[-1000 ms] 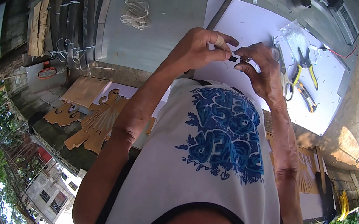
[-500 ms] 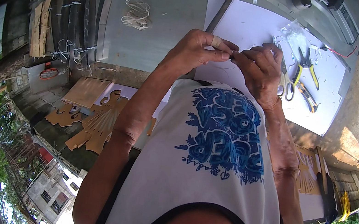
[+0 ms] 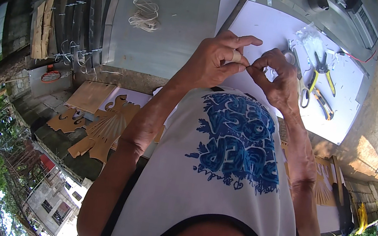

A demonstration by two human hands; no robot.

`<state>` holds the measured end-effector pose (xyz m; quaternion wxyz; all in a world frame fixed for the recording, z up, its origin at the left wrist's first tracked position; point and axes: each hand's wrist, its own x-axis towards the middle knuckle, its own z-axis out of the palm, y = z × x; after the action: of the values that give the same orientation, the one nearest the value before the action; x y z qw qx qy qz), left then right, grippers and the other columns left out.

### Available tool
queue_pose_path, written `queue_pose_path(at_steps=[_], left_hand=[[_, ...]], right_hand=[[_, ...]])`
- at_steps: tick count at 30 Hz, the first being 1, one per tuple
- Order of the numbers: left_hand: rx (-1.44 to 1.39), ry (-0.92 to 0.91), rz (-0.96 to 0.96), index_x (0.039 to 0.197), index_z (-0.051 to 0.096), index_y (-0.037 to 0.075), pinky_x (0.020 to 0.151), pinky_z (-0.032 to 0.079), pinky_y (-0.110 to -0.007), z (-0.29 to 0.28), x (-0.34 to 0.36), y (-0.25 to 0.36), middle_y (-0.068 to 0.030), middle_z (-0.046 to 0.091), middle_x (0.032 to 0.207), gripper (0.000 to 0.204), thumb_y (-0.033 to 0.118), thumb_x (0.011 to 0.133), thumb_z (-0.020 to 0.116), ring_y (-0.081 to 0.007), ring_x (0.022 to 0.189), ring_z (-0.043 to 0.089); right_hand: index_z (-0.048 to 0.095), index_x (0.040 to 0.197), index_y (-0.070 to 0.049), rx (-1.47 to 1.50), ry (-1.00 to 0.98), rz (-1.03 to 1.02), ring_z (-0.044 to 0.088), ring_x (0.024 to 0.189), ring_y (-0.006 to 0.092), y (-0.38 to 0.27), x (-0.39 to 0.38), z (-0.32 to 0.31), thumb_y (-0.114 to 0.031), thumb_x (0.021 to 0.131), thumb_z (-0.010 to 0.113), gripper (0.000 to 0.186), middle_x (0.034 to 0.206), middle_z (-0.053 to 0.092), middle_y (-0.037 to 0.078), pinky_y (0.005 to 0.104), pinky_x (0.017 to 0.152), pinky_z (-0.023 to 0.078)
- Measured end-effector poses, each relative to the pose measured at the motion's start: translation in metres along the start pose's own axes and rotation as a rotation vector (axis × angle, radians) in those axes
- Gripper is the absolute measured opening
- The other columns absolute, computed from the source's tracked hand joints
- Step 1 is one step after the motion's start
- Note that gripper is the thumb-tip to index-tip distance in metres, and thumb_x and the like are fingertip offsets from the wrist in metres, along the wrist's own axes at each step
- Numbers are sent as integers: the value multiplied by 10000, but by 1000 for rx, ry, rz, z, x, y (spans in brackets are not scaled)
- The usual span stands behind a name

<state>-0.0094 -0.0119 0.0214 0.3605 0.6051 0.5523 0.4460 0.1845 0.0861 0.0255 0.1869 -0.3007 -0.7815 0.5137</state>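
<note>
My left hand (image 3: 221,60) and my right hand (image 3: 279,78) meet at the fingertips above a white sheet (image 3: 261,24). Both pinch at one spot, and what is between the fingers is too small to make out. On the left hand a finger has a light bandage wrapped round it, while the index finger stretches out free. Closest to my right hand are the scissors (image 3: 305,97), lying on the sheet. Beyond them lie yellow-and-black pliers (image 3: 322,69), a utility knife (image 3: 324,105) and a clear plastic bag (image 3: 310,36).
A dark bar (image 3: 239,7) slants across the grey table (image 3: 182,0). Left of it lies a bundle of pale cord (image 3: 144,15). Dark strips with white ties (image 3: 77,23) stand farther left. Brown cut-out shapes (image 3: 110,128) lie below, by my left forearm. A black roll (image 3: 318,1) is at the far right.
My left index finger has lifted and straightened away from the pinch. The right hand has turned and dropped slightly, its fingers more curled. Objects on the table stay where they were.
</note>
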Motion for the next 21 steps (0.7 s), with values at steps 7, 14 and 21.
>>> queue_pose_path(at_steps=[7, 14, 21], left_hand=[[-289, -13, -344, 902, 774, -6, 887, 544, -324, -1, 3, -5, -148, 651, 1345, 89, 61, 870, 725, -184, 1083, 660], [-436, 91, -421, 902, 785, -21, 727, 535, -256, 6, 3, -5, -133, 704, 1260, 152, 114, 837, 756, -154, 894, 703], [-89, -11, -390, 925, 777, 7, 752, 573, -280, -7, 4, 15, -122, 678, 1312, 97, 69, 859, 741, -141, 920, 689]], right_hand=[[690, 806, -54, -265, 163, -239, 560, 754, 210, 2, -6, 10, -99, 753, 848, 173, 758, 650, 26, 368, 731, 404], [713, 894, -108, -457, 255, -514, 560, 802, 189, 7, -7, 13, -84, 734, 833, 202, 813, 615, -6, 379, 751, 400], [744, 942, -117, -512, 284, -514, 556, 801, 186, 7, -8, 11, -43, 688, 811, 273, 817, 612, -8, 365, 755, 395]])
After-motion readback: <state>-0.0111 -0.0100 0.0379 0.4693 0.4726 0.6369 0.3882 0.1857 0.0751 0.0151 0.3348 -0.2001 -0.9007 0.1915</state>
